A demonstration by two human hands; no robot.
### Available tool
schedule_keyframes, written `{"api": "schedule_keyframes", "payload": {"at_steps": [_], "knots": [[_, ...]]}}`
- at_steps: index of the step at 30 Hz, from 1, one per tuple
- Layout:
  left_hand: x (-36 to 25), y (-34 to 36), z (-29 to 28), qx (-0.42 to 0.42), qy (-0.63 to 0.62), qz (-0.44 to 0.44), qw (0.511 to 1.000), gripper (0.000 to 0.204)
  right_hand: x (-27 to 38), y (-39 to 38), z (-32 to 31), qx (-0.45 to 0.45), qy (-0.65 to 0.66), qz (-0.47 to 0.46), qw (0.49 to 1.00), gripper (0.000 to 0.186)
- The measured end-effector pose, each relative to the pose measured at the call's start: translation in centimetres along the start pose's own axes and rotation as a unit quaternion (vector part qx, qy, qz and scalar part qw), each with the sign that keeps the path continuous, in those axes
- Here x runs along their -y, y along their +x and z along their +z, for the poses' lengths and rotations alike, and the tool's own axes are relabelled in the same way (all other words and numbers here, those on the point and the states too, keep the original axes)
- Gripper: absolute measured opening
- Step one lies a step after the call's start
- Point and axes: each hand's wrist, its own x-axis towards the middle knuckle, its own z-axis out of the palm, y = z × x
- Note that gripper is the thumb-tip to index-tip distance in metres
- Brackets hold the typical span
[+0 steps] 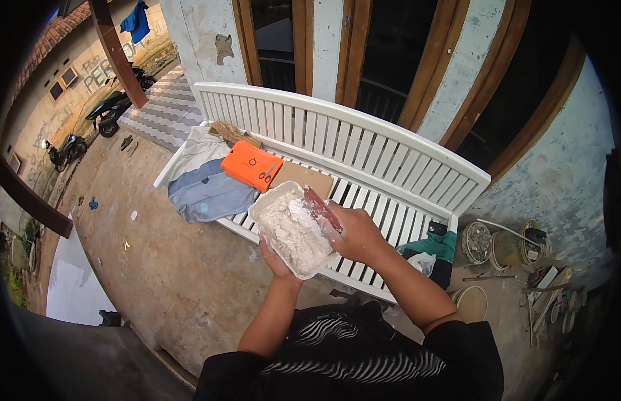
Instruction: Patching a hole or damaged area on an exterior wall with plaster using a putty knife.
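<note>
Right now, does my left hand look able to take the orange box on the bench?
Probably not: your left hand supports the whitish tray, so it seems occupied, though the orange box on the bench is in plain view.

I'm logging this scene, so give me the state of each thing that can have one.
White tub, open, holding whitish material.
Red tool, held at the tub's right side.
Left hand, closed on the tub.
Right hand, closed on the red tool.
White bench, standing.
Orange case, lying on the bench, scissors on top.
Grey-blue cloth, draped over the bench's front edge.
Blue cloth, hanging.
Motorbikes, parked.
</note>
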Motion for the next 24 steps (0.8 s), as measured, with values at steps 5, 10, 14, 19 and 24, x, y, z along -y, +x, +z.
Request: {"api": "schedule_keyframes", "payload": {"at_steps": [5,10,14,19,24], "knots": [[-5.4,-2.2,-1.3,0.025,-0.036,0.016,0.999,0.076,4.9,2.0,2.9,-0.044,0.019,-0.084,0.995,0.029],[-9.6,-4.0,-2.1,-0.007,0.027,0.050,0.998,0.074,7.7,3.5,7.2,-0.033,-0.021,-0.134,0.990,0.035],[-12.2,-5.0,-3.6,-0.038,0.066,0.075,0.994,0.071,10.4,3.4,10.1,0.031,0.005,-0.187,0.982,0.034],[-15.2,-6.6,-4.7,-0.083,0.080,0.109,0.987,0.068,13.3,3.0,12.2,0.114,0.023,-0.250,0.961,0.033],[-16.5,-7.8,-5.8,-0.119,0.081,0.126,0.982,0.071,14.7,4.3,12.9,0.169,0.058,-0.264,0.948,0.033]]}}
